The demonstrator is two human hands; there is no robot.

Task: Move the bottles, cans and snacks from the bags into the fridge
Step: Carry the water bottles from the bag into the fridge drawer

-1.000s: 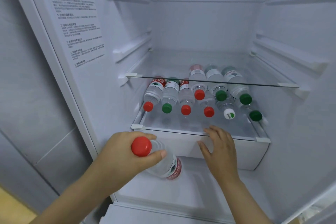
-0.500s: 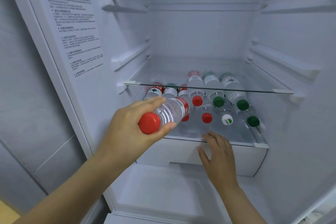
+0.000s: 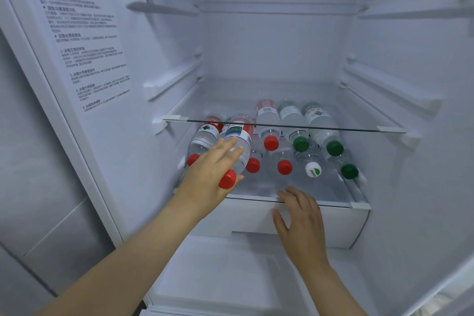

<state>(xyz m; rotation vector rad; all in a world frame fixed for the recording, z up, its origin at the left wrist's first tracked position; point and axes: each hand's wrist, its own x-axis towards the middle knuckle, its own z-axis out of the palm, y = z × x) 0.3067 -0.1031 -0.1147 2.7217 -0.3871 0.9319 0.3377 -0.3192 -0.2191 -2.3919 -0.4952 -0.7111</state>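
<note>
Your left hand (image 3: 210, 172) grips the red-capped bottle (image 3: 239, 147) above the fridge shelf (image 3: 320, 188). Your right hand (image 3: 301, 215), fingers loose, rests on its front edge.

Bare left hand (image 3: 209, 177), bare right hand (image 3: 301, 215); forearms (image 3: 128, 259) bare to frame edge.

The left hand (image 3: 207, 174) holds a clear plastic red-capped bottle (image 3: 237, 146) over other bottles (image 3: 292, 120) lying on the lower glass shelf (image 3: 320, 187), whose front edge the right hand (image 3: 300, 220) touches.
</note>
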